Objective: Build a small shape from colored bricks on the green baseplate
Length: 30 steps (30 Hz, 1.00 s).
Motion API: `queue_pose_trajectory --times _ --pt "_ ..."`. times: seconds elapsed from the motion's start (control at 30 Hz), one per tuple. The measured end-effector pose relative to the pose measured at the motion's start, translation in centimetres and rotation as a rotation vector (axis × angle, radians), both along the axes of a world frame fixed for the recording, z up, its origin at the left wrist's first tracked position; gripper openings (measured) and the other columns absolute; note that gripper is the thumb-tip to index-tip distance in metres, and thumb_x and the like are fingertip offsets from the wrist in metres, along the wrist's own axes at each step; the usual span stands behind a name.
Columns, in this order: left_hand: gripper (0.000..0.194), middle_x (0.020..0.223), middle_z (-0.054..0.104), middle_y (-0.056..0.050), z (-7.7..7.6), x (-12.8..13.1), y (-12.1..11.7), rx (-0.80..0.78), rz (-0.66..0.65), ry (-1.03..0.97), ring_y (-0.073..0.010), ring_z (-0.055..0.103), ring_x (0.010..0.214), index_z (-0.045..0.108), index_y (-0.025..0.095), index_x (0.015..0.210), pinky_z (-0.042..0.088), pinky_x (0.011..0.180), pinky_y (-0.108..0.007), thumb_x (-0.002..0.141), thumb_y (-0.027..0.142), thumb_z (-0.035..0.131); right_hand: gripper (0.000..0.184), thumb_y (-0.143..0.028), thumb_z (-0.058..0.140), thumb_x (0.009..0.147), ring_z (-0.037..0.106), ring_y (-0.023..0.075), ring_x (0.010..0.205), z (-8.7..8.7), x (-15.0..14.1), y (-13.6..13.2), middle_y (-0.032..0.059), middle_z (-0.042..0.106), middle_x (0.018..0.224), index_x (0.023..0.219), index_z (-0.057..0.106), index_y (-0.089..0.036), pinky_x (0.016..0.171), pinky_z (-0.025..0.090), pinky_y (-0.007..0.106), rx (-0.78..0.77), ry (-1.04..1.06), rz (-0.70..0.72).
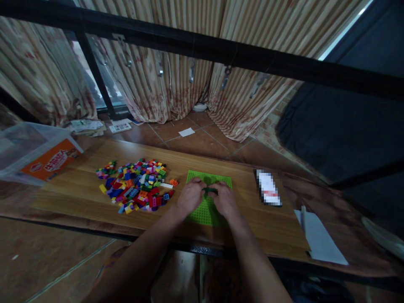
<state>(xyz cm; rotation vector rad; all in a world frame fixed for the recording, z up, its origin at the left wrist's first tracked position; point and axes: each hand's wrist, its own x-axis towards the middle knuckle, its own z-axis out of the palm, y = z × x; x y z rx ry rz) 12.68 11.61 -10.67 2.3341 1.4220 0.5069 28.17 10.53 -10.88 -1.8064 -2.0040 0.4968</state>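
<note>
Both hands meet over a bright green studded baseplate (203, 213) that lies on the wooden board. Between my fingertips is a small dark green brick (211, 190). My left hand (191, 196) has its fingers closed on the brick's left end. From the other side, my right hand (223, 198) pinches its right end. Whether the brick touches the baseplate I cannot tell. To the left of my left hand spreads a heap of many-coloured building bricks (139, 185), with an orange brick (173, 182) at its right edge.
A clear plastic box (38, 147) with an orange label stands at the board's left end. On the right lies a phone (268, 188). Past the board's right end is a white sheet of paper (322, 237). Striped curtains (176, 92) and a dark rail (189, 44) are behind.
</note>
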Motion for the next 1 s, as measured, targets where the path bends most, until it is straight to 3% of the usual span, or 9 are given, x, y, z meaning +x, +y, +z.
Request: queue_pose_trajectory --times 0.3,0.53,0.67,0.8,1.0 --pt "0.019 0.098 0.062 -0.006 0.3 0.1 -0.2 0.07 -0.006 -0.024 -0.0193 0.059 0.098 0.066 0.018 0.095 0.048 0.093 -0.032 0.088 0.011 0.05 0.016 -0.016 0.062 0.083 0.06 0.0197 0.09 0.7 0.6 -0.4 0.0058 0.063 0.093 0.094 0.074 -0.02 0.085 0.046 0.032 0.1 0.079 0.065" --pt "0.026 0.102 0.065 -0.007 0.2 -0.1 -0.4 -0.034 0.02 -0.036 -0.0201 0.061 0.103 0.068 0.017 0.101 0.048 0.098 -0.032 0.083 0.007 0.051 0.02 -0.013 0.064 0.079 0.064 0.0197 0.086 0.6 0.3 -0.4 0.0059 0.066 0.092 0.095 0.074 -0.02 0.083 0.049 0.031 0.005 0.009 0.045" --pt "0.044 0.115 0.067 -0.008 0.7 -1.1 0.2 -0.124 0.075 -0.168 -0.0176 0.064 0.104 0.064 0.018 0.117 0.049 0.099 -0.029 0.079 0.001 0.05 0.029 -0.009 0.058 0.08 0.067 0.0208 0.09 1.1 1.8 -0.3 0.0087 0.071 0.102 0.103 0.072 -0.019 0.086 0.05 0.033 0.021 0.014 -0.094" --pt "0.045 0.108 0.071 -0.009 1.1 -2.0 0.9 -0.23 0.163 -0.265 -0.0164 0.068 0.096 0.066 0.014 0.117 0.052 0.091 -0.026 0.08 0.0 0.045 0.03 -0.008 0.05 0.083 0.07 0.0227 0.088 1.4 3.5 0.0 0.0097 0.075 0.094 0.1 0.073 -0.018 0.083 0.051 0.035 0.015 0.038 -0.288" --pt "0.045 0.101 0.072 -0.01 0.7 -1.6 0.9 -0.323 0.239 -0.362 -0.0135 0.07 0.081 0.064 0.01 0.119 0.054 0.079 -0.022 0.08 0.0 0.044 0.03 -0.011 0.05 0.084 0.071 0.0168 0.074 0.4 2.7 0.3 0.0067 0.075 0.086 0.106 0.07 -0.017 0.073 0.055 0.029 -0.134 0.302 -0.275"
